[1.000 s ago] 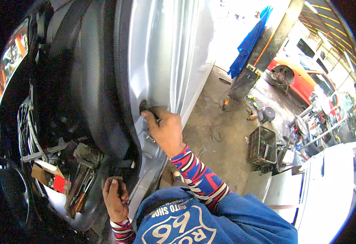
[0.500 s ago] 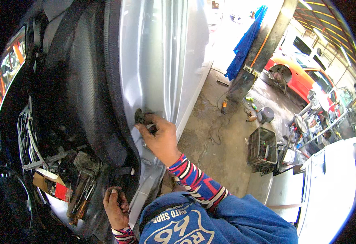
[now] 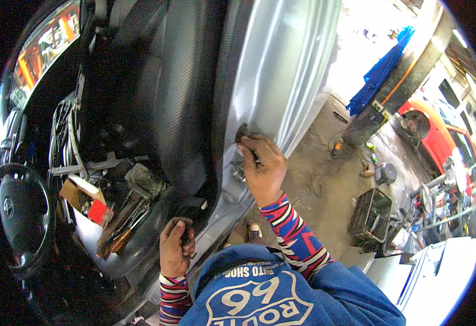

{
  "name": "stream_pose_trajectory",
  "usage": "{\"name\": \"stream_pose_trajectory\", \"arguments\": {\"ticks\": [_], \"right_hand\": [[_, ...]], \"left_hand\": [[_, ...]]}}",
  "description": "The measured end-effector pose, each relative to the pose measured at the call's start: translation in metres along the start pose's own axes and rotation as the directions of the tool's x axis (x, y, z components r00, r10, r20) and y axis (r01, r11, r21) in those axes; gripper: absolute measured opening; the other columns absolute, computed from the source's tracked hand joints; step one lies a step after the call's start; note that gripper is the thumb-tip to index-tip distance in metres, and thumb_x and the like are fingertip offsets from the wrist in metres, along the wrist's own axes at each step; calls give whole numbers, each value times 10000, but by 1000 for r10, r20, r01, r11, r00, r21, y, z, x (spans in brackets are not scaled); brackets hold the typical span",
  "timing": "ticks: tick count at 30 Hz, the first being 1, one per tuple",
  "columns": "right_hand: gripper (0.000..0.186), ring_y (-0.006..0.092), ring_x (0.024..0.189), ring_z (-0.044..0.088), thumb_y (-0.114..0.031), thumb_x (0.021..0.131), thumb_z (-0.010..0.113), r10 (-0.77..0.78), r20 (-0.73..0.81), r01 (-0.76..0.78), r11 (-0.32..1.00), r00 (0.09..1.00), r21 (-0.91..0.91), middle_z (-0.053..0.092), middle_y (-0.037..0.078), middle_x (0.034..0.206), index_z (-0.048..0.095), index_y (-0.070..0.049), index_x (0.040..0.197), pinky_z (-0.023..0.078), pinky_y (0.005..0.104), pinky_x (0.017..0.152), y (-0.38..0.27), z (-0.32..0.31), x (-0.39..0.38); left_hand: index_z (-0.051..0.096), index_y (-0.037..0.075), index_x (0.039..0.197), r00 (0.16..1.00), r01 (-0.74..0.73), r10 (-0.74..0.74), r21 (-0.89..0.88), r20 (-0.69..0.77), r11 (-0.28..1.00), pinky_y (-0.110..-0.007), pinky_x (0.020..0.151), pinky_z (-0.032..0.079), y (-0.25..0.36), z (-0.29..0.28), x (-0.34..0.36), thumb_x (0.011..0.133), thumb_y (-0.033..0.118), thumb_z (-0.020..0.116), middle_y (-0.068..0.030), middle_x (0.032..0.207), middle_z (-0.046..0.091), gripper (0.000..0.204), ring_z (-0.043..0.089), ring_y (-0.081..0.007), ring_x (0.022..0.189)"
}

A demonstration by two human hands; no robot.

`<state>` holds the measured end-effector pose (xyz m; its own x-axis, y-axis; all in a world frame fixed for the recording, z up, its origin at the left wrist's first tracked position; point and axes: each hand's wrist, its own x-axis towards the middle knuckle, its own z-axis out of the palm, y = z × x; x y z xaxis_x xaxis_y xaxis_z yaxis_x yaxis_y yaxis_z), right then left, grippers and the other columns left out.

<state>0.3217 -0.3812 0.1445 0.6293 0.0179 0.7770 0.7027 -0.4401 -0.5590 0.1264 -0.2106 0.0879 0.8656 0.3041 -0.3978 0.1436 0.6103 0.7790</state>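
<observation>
My right hand (image 3: 265, 168) is closed, thumb and fingertips pinching a small dark rounded piece (image 3: 241, 132) against the silver body panel (image 3: 270, 87) at the car's door opening. Its exact kind does not show. Just below that hand, a metal latch part (image 3: 239, 173) sits on the panel. Lower and to the left, my left hand (image 3: 176, 247) is curled beside the door sill, fingers drawn in around something dark and small that they mostly hide. Left of it, several screwdrivers (image 3: 125, 231) lie in the car's interior.
An opened carton (image 3: 80, 195) with a red box (image 3: 98, 211) and a grey cloth (image 3: 145, 180) lie inside the car, near a steering wheel (image 3: 23, 217). Outside stand a black crate (image 3: 369, 217), a dark stool (image 3: 385, 173), a post (image 3: 406, 81) and an orange car (image 3: 430, 130).
The view has shifted, so the car and floor appear farther right and the steering wheel shows. My right hand still pinches the dark piece at the panel; my left hand stays curled near the sill.
</observation>
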Motion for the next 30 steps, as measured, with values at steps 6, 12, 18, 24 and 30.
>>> {"name": "stream_pose_trajectory", "arguments": {"ticks": [6,12,18,24,30], "right_hand": [[139,357,813,685,-130,874,704,153,64,-155,988,986,14,705,153,927,694,-43,982,549,417,726,-6,-3,0],[202,383,660,658,-190,883,730,264,70,-267,963,962,34,678,208,767,695,8,902,520,429,626,-3,1,2],[211,195,653,681,-145,868,758,322,138,-319,947,936,-45,716,158,762,713,50,934,521,330,608,-4,-2,2],[141,335,676,662,-95,834,740,221,20,-221,974,975,42,685,176,801,688,-13,935,511,391,633,-6,1,-1],[212,190,663,656,-64,808,784,249,11,-249,966,969,66,716,136,819,706,29,982,514,314,634,-6,3,-3]], "left_hand": [[614,42,1026,998,24,-24,0,-52,1000,-210,408,276,4,-3,-3,1003,212,564,-30,717,560,179,390,-60,472],[612,40,1025,999,11,-10,11,-41,1000,-207,410,272,4,0,-2,1002,212,566,-25,720,560,179,390,-56,476],[611,35,1024,1000,20,-20,-9,16,1000,-208,413,273,1,0,-2,1002,206,566,-22,719,558,179,392,-54,481],[610,34,1023,1000,4,-4,0,-18,1000,-205,414,277,2,-5,-8,1004,204,563,-21,722,556,177,389,-52,480],[611,35,1017,1000,-3,3,-3,-12,1000,-204,417,275,2,-9,-10,1007,202,558,-25,719,555,175,387,-50,482]]}}
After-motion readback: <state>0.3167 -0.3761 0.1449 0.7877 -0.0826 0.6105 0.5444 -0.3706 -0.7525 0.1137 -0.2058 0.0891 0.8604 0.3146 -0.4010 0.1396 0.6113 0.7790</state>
